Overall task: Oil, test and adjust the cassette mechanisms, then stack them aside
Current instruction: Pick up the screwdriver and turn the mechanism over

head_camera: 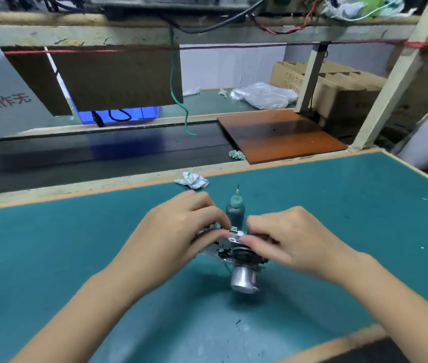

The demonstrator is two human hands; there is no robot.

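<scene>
We grip the cassette mechanism (233, 247) w/ left hand (181, 229) & right hand (283, 239), above tabletop (76, 244), oil bottle (235, 209) behind.

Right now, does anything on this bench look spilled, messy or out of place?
Small dark flecks lie on the green mat near its front edge, possibly oil or debris. A crumpled tissue sits at the mat's far edge. Nothing looks damaged.

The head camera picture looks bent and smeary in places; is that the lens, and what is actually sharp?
Head view: the wide lens bows the bench edge and shelf beam; both hands and the cassette mechanism look slightly motion-blurred; the oil bottle reads fairly clear; a soft shadow lies beneath the silver motor.
</scene>
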